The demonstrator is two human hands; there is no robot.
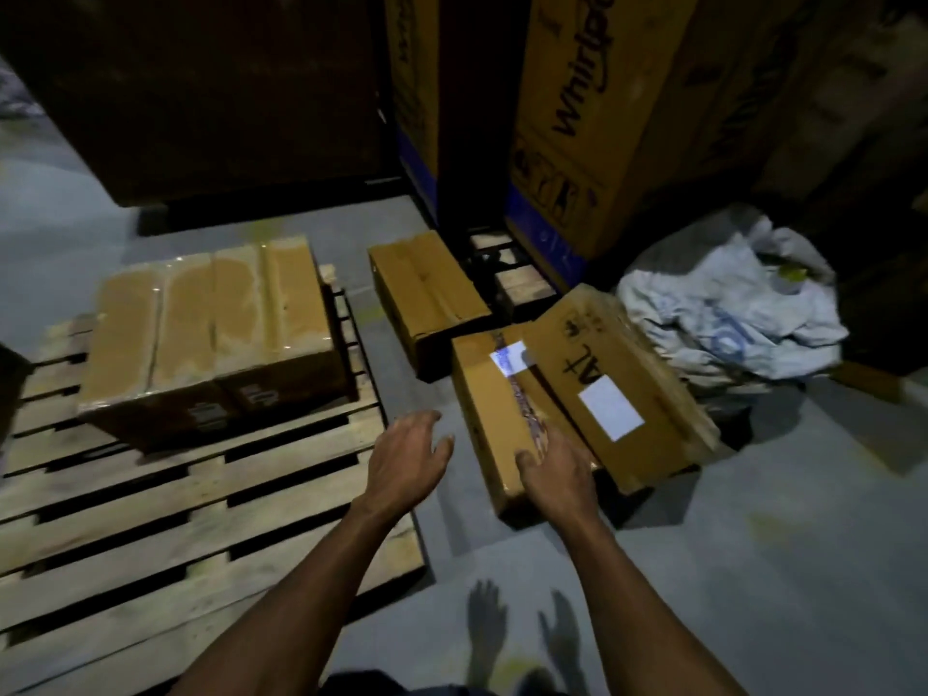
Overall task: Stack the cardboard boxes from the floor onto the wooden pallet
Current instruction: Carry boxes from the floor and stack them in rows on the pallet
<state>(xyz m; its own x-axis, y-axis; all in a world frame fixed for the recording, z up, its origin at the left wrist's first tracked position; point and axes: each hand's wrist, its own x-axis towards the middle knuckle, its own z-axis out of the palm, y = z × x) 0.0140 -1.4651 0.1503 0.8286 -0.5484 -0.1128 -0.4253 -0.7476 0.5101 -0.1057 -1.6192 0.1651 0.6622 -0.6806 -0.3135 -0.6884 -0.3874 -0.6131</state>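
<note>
A long cardboard box [494, 419] sealed with patterned tape and bearing a small white label is seen lying on the grey concrete floor [753, 570], just right of the wooden pallet [176, 519]. A second labelled box [622, 384] with black marker writing is tilted against its right side, touching it. A third, plain box [427, 293] is placed on the floor just behind them, near the pallet's far right corner.

The right hand [555, 467] is held over the near end of the taped box, fingers straight and close together; whether the cardboard is touched cannot be told. The left hand [409, 454] is held just left of that box, above the floor beside the pallet's edge, fingers spread and loosely bent, with nothing gripped.

On the pallet's far part, one large box wrapped in clear film [216, 334] is already set down; the near slats are shown bare.

Behind the floor boxes, tall yellow appliance cartons [577, 118] with dark lettering are stood upright. To the right, a crumpled white sack [728, 303] is heaped on the floor. The shadows of both hands are cast on the floor at the bottom.
</note>
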